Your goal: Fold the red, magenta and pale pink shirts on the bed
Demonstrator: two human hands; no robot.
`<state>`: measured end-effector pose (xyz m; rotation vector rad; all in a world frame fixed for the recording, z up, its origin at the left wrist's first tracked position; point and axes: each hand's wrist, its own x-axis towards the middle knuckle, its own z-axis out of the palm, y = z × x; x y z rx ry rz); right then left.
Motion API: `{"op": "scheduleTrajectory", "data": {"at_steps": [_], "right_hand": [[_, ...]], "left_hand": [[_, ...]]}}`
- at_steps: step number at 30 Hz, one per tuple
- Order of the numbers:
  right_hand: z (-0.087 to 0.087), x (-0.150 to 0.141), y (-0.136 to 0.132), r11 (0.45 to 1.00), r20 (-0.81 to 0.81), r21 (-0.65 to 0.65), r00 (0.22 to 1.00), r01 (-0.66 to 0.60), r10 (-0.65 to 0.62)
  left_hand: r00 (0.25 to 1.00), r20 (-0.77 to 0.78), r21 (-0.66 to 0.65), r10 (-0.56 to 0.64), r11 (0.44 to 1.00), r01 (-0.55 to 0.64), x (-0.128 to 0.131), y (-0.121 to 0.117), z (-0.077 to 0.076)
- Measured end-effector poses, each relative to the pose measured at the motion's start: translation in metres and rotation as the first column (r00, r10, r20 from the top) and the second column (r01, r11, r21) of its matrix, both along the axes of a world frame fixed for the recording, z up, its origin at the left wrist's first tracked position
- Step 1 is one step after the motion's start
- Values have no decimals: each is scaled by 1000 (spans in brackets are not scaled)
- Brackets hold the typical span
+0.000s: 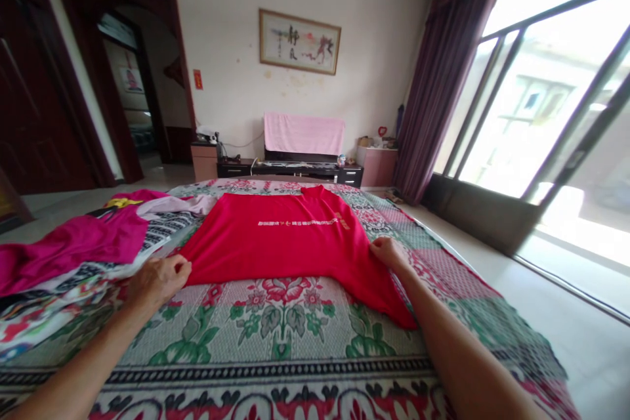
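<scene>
floral-patterned blanket (295, 344), spread across the foreground. red t-shirt with white lettering (266, 246), laid flat at its centre. heap of garments (108, 236), at 9 o'clock from the t-shirt. left hand (160, 277), at 8 o'clock, fingers pinched on a corner; right hand (388, 253), at 3 o'clock, pinched on the fabric.

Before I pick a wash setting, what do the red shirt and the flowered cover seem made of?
Red shirt: probably a thin, matte knit, since it lies smooth with little texture; cotton or synthetic, I can't tell. Flowered cover: likely a heavier woven cloth, matte, judging by the crosshatched ground around its flowers; fibre unclear.
</scene>
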<state>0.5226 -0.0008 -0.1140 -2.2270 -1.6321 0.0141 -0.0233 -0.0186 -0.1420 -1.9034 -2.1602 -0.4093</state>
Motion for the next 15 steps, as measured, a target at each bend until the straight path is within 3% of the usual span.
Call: {"op": "scheduleTrajectory", "data": {"at_steps": [2, 8, 15], "right_hand": [[1, 4, -2, 998, -2, 42, 999, 38, -38], [2, 34, -13, 979, -209, 114, 967, 170, -143], [1, 28, -16, 983, -101, 38, 979, 179, -174]], "left_hand": [[1000, -4, 13, 8, 1000, -8, 0, 1, -2], [1000, 3, -8, -6, 1000, 6, 2, -2, 2], [999, -24, 4, -34, 999, 34, 0, -3, 1]]}}
